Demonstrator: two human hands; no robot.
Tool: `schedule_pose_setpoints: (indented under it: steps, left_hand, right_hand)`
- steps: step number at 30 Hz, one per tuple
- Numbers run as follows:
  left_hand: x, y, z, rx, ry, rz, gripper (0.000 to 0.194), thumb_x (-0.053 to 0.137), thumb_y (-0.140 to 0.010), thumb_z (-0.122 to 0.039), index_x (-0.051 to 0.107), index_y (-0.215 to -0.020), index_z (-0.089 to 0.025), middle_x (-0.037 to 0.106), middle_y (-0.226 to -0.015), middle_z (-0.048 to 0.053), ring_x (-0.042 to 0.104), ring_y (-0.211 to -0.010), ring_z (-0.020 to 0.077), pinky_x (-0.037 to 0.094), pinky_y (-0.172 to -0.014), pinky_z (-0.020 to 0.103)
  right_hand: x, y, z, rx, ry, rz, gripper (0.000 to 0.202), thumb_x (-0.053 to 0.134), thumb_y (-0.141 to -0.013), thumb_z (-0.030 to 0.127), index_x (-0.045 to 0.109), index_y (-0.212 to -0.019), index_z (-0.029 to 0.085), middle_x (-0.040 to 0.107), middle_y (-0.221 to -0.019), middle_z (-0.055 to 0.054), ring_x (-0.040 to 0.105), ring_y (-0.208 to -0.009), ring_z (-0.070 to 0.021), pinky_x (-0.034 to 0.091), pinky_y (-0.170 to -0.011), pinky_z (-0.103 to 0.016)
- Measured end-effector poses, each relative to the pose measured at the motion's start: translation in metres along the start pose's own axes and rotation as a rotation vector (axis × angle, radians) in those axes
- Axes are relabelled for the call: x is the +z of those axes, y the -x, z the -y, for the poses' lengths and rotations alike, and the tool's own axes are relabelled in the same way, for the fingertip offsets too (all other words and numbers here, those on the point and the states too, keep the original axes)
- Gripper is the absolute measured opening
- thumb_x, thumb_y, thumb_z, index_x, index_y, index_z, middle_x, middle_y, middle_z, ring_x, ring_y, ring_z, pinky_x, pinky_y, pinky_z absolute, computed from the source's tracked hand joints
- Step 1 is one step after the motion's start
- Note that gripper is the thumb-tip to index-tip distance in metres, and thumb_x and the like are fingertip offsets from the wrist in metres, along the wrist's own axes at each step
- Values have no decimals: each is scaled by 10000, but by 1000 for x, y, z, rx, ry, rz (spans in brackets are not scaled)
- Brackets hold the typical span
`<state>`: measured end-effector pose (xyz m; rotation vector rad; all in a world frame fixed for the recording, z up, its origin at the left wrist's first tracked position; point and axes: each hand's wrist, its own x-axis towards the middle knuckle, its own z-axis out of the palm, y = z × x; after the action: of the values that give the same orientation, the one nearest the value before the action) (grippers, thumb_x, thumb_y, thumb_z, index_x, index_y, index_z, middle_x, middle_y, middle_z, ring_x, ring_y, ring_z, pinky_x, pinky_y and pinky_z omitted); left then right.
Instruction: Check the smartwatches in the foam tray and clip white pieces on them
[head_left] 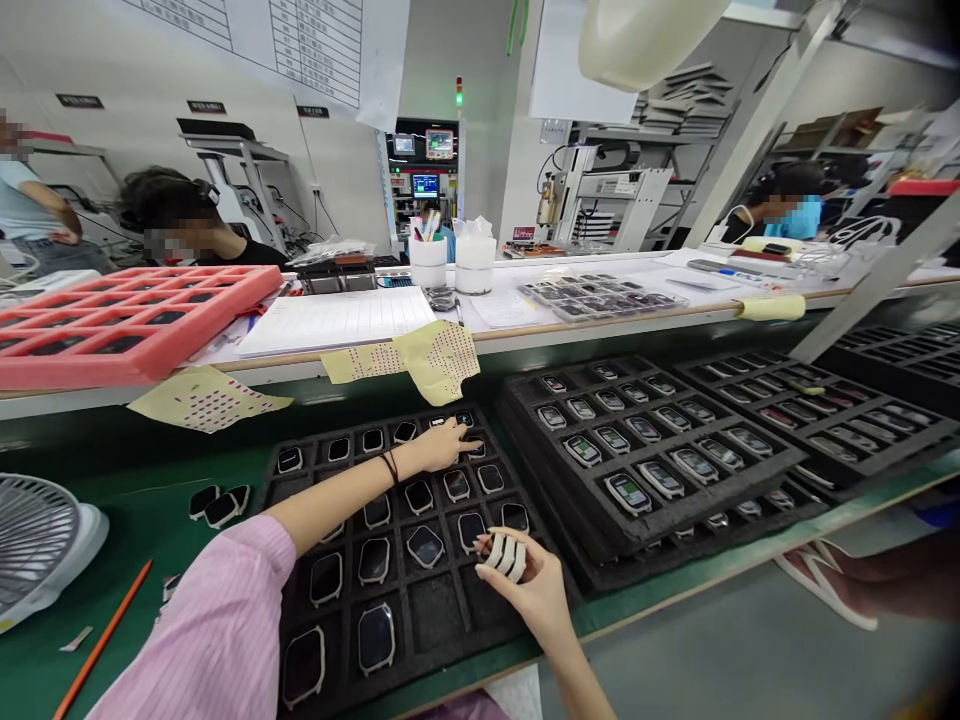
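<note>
A black foam tray (346,580) on the green bench holds several square watch cases with dark screens, one to a pocket. My left hand (441,446) reaches over the tray's far right corner, its index finger stretched onto a watch (474,449) there; the other fingers are partly curled. Over the tray's right edge, my right hand (536,590) grips a small stack of watch cases (506,556) between thumb and fingers. Two pockets near the front of the tray, left of my right hand, have no watch in them.
Stacked foam trays with watches (525,455) stand to the right. A white fan (45,550), an orange stick (105,637) and loose watches (222,508) lie left. A shelf beyond holds a pink foam tray (142,365) and paper sheets (337,318). People sit and stand behind.
</note>
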<state>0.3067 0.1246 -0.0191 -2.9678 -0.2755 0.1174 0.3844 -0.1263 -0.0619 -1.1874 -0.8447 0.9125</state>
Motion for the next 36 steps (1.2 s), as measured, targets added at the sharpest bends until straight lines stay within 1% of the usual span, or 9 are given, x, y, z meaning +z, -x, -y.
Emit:
schedule_pose_setpoints:
  steps: [4,8,13,17,21,24,27,31,36]
  left_hand:
    - [-7,7,7,10,12,-2,495,410,-908,-162,482,-1361,-348,531,-1008,84,440,-850,218,378,-809,320]
    - [-9,-1,27,-104,-11,-41,509,340,-918,-140,436,-1411,-225,519,-989,124,443,-871,241,375,-835,365]
    - [1,-17,43,-196,-23,-69,474,396,-876,-123,539,-1328,-126,545,-955,161,475,-906,268,381,-861,394]
    - [8,-19,43,-196,0,-81,471,434,-836,-97,589,-1277,-159,564,-942,137,509,-902,251,418,-840,360]
    - [4,-3,41,-129,41,-69,488,434,-857,-126,561,-1307,-264,558,-925,74,522,-844,202,435,-802,296]
    - [-1,25,44,-136,64,-87,510,394,-882,-118,509,-1353,-277,542,-943,69,504,-857,200,424,-824,298]
    - [-1,67,51,-203,74,-113,511,354,-894,-112,496,-1364,-255,519,-956,86,466,-864,220,415,-832,334]
    - [7,136,71,-404,52,-133,517,343,-898,-129,479,-1378,-262,508,-972,83,436,-833,210,393,-868,352]
    - [14,220,93,-640,-6,-121,516,302,-904,-148,472,-1389,-187,510,-1010,128,433,-828,224,377,-880,395]
  right_hand:
    - [0,0,-2,9,-2,11,392,821,-618,254,692,-976,160,755,-952,-133,716,-914,-316,594,-816,-413]
    - [1,0,-1,2,6,3,392,818,-613,242,688,-974,161,755,-953,-134,716,-915,-316,593,-817,-415]
    - [5,0,1,-12,11,-40,385,827,-581,264,692,-927,164,759,-908,-137,725,-871,-326,604,-776,-414]
    - [6,0,1,-13,20,-48,394,830,-573,278,692,-924,165,760,-899,-135,727,-861,-324,603,-779,-415]
    - [4,0,0,-5,17,-38,386,821,-588,257,686,-938,166,758,-926,-132,725,-879,-315,601,-793,-407]
    - [2,1,-1,-2,28,-7,380,809,-619,251,682,-967,163,754,-955,-135,719,-910,-310,597,-813,-406]
    - [2,1,0,0,38,-10,383,812,-624,270,686,-969,161,753,-954,-139,718,-911,-314,598,-812,-414]
    - [3,2,2,0,50,-48,394,835,-584,302,696,-924,161,759,-910,-135,725,-873,-320,604,-790,-423]
    - [1,4,2,35,79,-63,408,838,-583,331,701,-929,163,761,-895,-124,726,-866,-314,604,-799,-424]
